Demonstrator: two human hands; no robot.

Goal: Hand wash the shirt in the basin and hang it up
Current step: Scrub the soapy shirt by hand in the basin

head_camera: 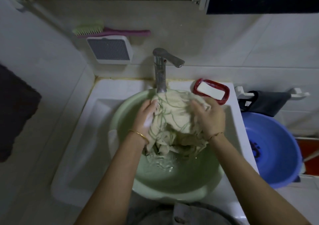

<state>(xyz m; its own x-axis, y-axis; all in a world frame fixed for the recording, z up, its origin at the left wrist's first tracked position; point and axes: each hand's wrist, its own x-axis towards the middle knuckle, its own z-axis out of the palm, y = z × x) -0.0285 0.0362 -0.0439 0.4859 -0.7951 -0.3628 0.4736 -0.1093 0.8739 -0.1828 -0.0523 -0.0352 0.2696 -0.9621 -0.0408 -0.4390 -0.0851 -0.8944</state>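
Two hands: the left hand (146,117) and the right hand (211,119) hold the shirt (174,119) between them over the basin (181,185), one at each side of the bundle.
Left fingers (153,104): curled round the shirt's left edge, grasping it; suds lie on the back of the hand and a thin gold bangle (139,135) sits at the wrist.
Right fingers (196,105): spread and bent into the cloth on the right side, clutching a fold.
Basin: pale green and round, sitting in the white sink (82,138), with cloudy water in its bottom.
Shirt: cream cloth crossed by thin green lines, wet and bunched into heavy folds. Most of it is lifted clear of the water, the lower end trails into it, and the top lies just under the spout.
Tap (161,72): dull metal with a single lever, standing at the sink's back rim; whether water runs cannot be told.
Soap (211,89): a white bar in a red dish (225,97) on the sink's back right corner, just beside the right hand.
Blue tub (276,147): right of the sink and lower down.
Wall: a brush (110,31) with green bristles and a pink handle lies on a white ribbed holder (110,50).
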